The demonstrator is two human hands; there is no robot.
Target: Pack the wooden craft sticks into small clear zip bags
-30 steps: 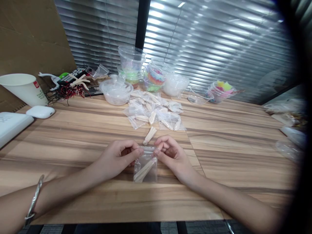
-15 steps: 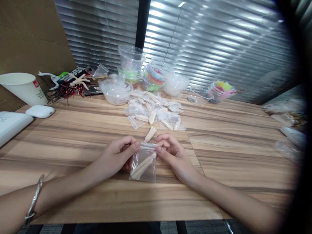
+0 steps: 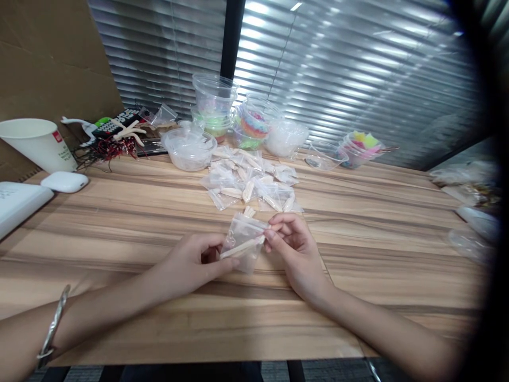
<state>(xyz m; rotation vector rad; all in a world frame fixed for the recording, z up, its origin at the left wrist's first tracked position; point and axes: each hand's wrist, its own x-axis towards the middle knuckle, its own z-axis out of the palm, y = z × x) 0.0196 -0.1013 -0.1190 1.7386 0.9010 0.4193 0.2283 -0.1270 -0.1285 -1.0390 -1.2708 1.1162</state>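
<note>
Between my hands is a small clear zip bag (image 3: 247, 228) with a pale, stick-like bundle (image 3: 243, 248) inside; what the bundle is made of is too small to tell. My left hand (image 3: 199, 260) grips the bag's left side, thumb on the front near the lower part. At the bag's upper right side, my right hand (image 3: 292, 241) pinches the edge between thumb and fingers. Just behind the bag lies a loose pale bundle (image 3: 249, 211), partly hidden by it. Farther back is a pile of filled zip bags (image 3: 248, 188) holding similar pale pieces.
Clear plastic tubs (image 3: 214, 106) with colourful contents and a round lidded tub (image 3: 189, 151) stand by the blinds. At left are a paper cup (image 3: 37, 143), a white earphone case (image 3: 64, 182) and a white box (image 3: 22, 207). A tub with coloured stars (image 3: 363, 148) stands at back right.
The bag has been raised and tilted away from the table's front edge. My left hand has shifted from its top seal to its side; my right hand has moved slightly right.
</note>
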